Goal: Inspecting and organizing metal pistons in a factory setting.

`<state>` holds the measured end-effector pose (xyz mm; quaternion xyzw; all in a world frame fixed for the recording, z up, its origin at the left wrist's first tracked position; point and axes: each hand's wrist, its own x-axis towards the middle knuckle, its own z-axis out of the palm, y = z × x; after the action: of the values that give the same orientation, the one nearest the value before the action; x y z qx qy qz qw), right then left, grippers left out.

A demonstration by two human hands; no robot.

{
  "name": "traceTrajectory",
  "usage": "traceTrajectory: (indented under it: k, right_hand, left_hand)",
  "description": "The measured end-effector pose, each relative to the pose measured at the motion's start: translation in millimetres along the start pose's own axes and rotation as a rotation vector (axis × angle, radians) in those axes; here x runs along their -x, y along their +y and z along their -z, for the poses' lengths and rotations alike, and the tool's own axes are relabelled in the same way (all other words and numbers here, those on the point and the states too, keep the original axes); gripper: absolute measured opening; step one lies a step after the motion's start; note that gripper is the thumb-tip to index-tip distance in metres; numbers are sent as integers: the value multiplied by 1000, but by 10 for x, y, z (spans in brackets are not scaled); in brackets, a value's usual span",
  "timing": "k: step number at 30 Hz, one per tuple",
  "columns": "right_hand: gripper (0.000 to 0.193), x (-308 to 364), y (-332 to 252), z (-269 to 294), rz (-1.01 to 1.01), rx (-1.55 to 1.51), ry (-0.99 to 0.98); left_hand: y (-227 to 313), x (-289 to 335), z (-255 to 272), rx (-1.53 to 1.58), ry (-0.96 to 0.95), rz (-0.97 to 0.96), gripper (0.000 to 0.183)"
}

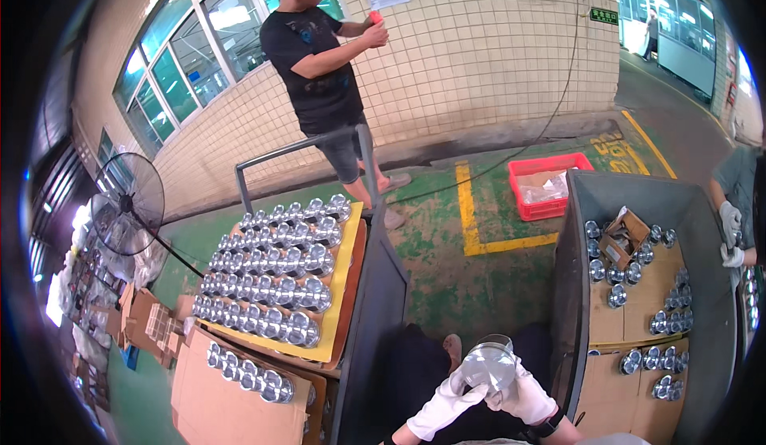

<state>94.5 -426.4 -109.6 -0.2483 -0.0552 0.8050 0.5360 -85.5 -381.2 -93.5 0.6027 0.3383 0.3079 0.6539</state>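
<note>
In front of me, low in the view, both my white-gloved hands hold up a round, shiny silver part that looks like an engine piston. My left hand grips its lower left side, thumb across the front. From the right, my right hand wraps round the same piece, with a dark band on that wrist. Similar metal pistons stand in rows on a yellow-edged board on the cart to my left. A shorter row of pistons lies on cardboard nearer me.
On the right, a grey bin holds scattered pistons, cardboard sheets and a torn carton. A red crate sits on the green floor. A person stands behind the left cart; another person's gloved hands touch the bin's right edge.
</note>
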Motion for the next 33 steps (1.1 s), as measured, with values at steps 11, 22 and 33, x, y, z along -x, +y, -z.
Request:
traceTrajectory:
  k: [11, 22, 33]
  right_hand:
    - [60, -22, 5, 11, 112, 153, -121]
    - [58, -64, 49, 134, 35, 39, -104]
    - [64, -70, 28, 19, 57, 100, -122]
  left_hand:
    - [-172, -16, -16, 234, 76, 322, 30]
    - [-178, 22, 18, 282, 59, 307, 34]
    - [-117, -7, 54, 332, 38, 345, 34]
